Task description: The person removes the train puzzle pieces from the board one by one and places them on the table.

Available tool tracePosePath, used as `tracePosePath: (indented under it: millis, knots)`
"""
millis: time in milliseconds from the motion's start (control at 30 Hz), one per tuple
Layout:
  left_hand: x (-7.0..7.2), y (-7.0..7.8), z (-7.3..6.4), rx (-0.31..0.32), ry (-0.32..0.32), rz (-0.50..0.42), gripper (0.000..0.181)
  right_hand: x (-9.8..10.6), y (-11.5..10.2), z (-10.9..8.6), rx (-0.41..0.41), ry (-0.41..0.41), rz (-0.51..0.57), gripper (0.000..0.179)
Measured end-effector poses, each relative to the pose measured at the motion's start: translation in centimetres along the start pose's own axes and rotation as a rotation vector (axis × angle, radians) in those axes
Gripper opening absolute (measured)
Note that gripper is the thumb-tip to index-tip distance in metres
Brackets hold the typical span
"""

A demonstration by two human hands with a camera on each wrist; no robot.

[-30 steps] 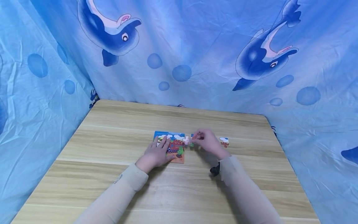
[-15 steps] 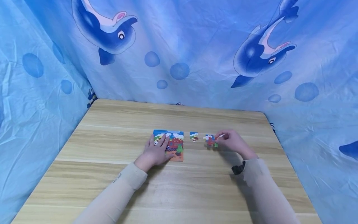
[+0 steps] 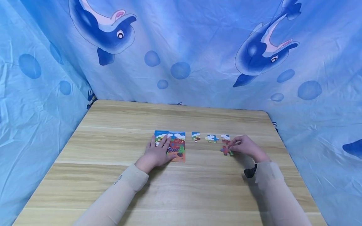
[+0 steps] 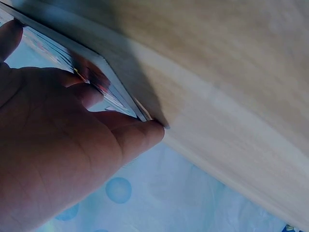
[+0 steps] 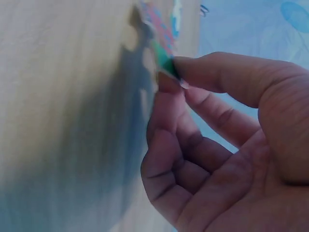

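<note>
My left hand (image 3: 155, 154) lies with fingers spread over a colourful puzzle board (image 3: 181, 136) printed with clouds, a red vehicle and a tree. In the left wrist view, fingertips of the left hand (image 4: 58, 135) reach the board's edge (image 4: 104, 63). Between thumb and fingertips my right hand (image 3: 247, 147) pinches a red and green puzzle piece (image 3: 225, 150), close over the table. The right wrist view shows this puzzle piece (image 5: 164, 43) tilted, held at its green end, with its shadow falling on the wood.
Right of the board, loose puzzle pieces form a row: one with green and white (image 3: 195, 136), one with clouds (image 3: 212, 138), and one with a cloud and brown (image 3: 225, 138). The wooden table (image 3: 181, 194) meets a blue dolphin-print curtain (image 3: 203, 91) at the back.
My right hand has moved right from beside the board, carrying the red and green piece past the row and slightly toward me. The cloud piece now shows uncovered. The left hand stays on the board.
</note>
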State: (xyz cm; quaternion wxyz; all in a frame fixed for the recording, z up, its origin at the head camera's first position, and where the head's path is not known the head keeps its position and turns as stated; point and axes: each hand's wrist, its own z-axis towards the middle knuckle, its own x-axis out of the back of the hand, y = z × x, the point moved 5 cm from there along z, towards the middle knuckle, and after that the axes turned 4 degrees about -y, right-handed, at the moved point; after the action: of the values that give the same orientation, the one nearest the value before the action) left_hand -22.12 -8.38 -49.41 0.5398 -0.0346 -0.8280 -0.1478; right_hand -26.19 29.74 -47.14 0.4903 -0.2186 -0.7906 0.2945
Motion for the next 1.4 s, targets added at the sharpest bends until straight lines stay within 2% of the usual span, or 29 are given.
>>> tracePosePath:
  millis: [167,467,767,1033,1200,1333,1400]
  knots:
    - [0.1,0.0,-0.2,0.003,-0.011,-0.002,0.089,-0.3,0.8,0.6,-0.066,0.029,-0.05,0.021]
    - [0.1,0.0,-0.1,0.003,-0.01,-0.015,0.09,-0.4,0.4,0.5,-0.124,0.068,-0.151,0.029]
    - [0.4,0.1,-0.5,0.006,-0.014,0.005,0.089,-0.5,0.6,0.2,-0.117,0.087,-0.133,0.028]
    - [-1.2,-0.9,1.0,-0.002,0.0,-0.024,0.096,-0.2,0.0,-0.6,-0.131,0.126,-0.094,0.031]
    - [-1.7,-1.4,1.6,-0.001,0.007,-0.035,0.097,-0.7,-2.1,-0.6,-0.079,0.18,-0.058,0.032]
    - [-1.6,-1.2,1.4,0.007,-0.013,-0.025,0.095,-2.3,-4.4,-0.2,0.017,0.155,0.021,0.031]
    - [-1.0,-0.8,0.8,0.005,-0.014,-0.022,0.093,-3.2,-5.6,0.1,0.065,0.144,0.049,0.031]
